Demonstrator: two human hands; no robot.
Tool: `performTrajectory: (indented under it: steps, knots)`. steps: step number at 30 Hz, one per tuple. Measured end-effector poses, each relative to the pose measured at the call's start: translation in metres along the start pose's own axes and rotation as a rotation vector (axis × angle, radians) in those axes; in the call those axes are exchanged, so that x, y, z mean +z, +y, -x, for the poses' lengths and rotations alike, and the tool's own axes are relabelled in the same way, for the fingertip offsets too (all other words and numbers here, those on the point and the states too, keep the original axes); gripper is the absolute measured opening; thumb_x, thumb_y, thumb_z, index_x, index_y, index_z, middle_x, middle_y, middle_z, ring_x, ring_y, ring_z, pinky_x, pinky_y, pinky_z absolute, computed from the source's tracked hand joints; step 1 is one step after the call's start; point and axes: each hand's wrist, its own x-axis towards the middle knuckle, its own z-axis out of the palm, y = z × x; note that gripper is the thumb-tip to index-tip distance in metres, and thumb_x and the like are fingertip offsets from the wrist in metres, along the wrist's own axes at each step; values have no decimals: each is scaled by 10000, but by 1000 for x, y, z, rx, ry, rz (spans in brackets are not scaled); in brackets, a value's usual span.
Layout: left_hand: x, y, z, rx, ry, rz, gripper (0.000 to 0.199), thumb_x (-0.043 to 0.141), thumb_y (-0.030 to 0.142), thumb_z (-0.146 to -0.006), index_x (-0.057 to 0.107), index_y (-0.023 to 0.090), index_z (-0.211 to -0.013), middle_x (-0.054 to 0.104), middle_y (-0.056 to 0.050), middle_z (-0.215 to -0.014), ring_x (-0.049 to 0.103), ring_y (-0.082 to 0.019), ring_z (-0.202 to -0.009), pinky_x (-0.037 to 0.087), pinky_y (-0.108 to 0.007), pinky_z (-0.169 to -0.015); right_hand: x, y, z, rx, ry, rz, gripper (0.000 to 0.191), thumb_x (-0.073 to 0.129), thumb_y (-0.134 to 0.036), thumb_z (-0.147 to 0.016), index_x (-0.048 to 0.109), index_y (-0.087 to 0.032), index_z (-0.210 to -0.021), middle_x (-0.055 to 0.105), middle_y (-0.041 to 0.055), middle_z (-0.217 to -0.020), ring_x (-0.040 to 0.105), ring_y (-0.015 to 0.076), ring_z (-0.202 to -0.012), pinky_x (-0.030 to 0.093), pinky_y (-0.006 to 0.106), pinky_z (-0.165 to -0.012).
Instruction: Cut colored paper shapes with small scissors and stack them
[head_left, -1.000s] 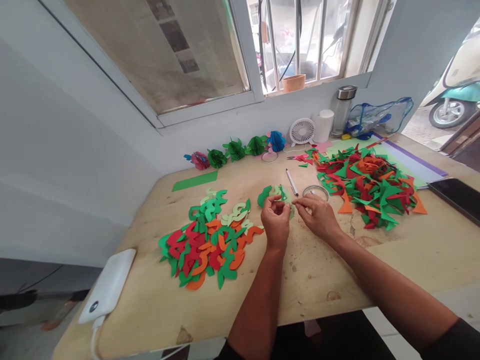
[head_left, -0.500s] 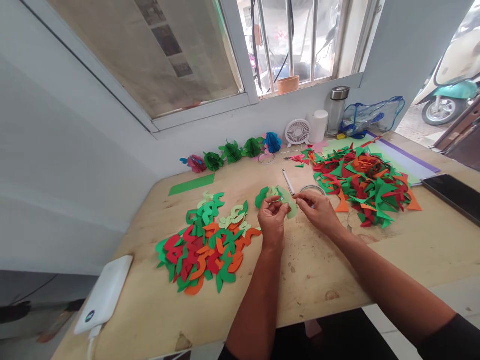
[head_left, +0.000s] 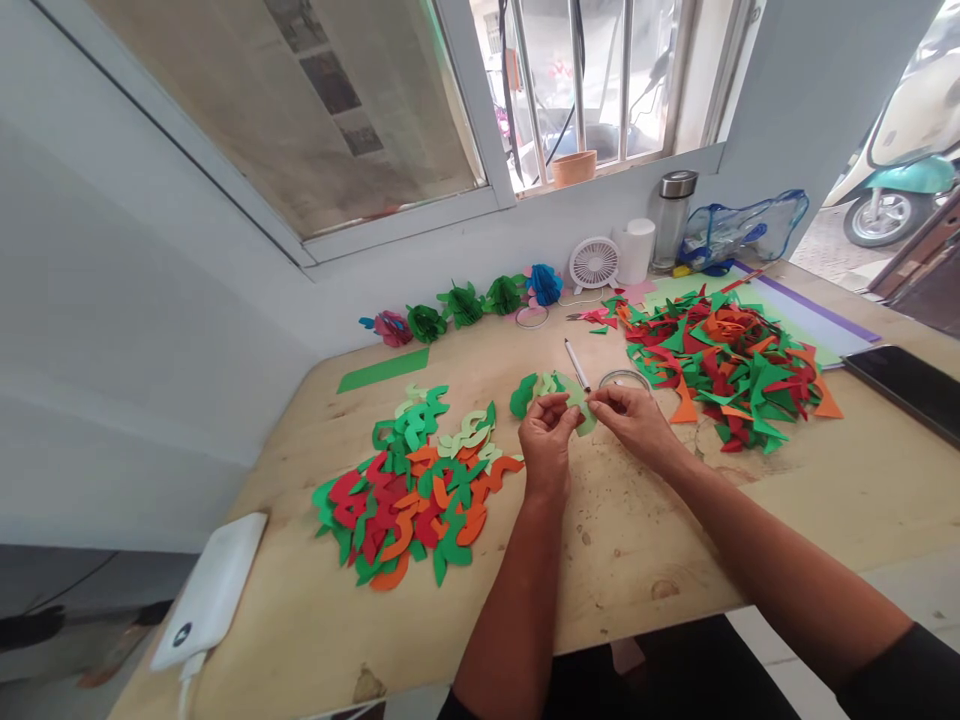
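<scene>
Head view: green paper between hands

Matt paper cutouts on a rough wooden tabletop

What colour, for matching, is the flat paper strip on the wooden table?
The strip is green, head view.

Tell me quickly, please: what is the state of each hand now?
Left hand: closed, pinching green paper cut-outs.
Right hand: closed, its fingertips pinching the same paper.
</scene>
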Motion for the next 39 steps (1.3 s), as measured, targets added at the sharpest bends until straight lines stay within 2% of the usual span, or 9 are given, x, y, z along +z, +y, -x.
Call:
performTrajectory:
  steps: [4, 10, 20, 28, 33, 39]
  knots:
    - [1, 1, 0, -76, -19, 46, 292, 779, 282, -541, 665, 142, -770, 654, -16, -685, 611, -98, -602, 505, -242, -652, 0, -1, 0, -8, 13, 2, 175, 520, -301, -784, 590, -184, -674, 538, -18, -571, 452, 110, -526, 340, 233, -491]
    - [2, 2, 1, -149, -18, 52, 265, 778, 295, -514, 632, 131, -664, 609, 2, -594, 593, -97, -578, 505, -245, -638, 0, 0, -1, -7, 31, 13, 202, 514, -309, -788, 527, -199, -619, 484, -30, -543, 426, 114, -525, 315, 245, -499]
    - [1, 3, 1, -138, -9, 17, 247, 767, 296, -522, 628, 125, -633, 614, -8, -580, 588, -96, -557, 507, -229, -589, 0, -2, -1, 46, -14, -93, 137, 534, -305, -753, 593, -187, -718, 569, -10, -617, 475, 129, -568, 368, 256, -538]
    - [-2, -2, -1, -130, -84, -39, 266, 767, 320, -552, 598, 121, -602, 604, 2, -580, 554, -75, -517, 487, -199, -529, -1, -6, 0, 65, -52, -164, 144, 532, -310, -750, 576, -182, -701, 567, -6, -635, 459, 123, -585, 362, 256, -556]
    - [-2, -1, 0, -78, -117, -126, 250, 763, 318, -580, 604, 126, -593, 615, -11, -585, 556, -86, -514, 469, -199, -506, 0, -6, 0, 56, -42, -126, 145, 541, -312, -739, 566, -182, -680, 535, -20, -590, 424, 111, -546, 315, 244, -508]
    - [-2, 1, -1, -106, -162, -157, 276, 761, 361, -576, 615, 130, -622, 597, -1, -549, 558, -97, -471, 487, -215, -460, -1, -2, -3, 40, -6, -114, 214, 508, -329, -765, 499, -194, -599, 457, -39, -543, 406, 107, -540, 313, 239, -513]
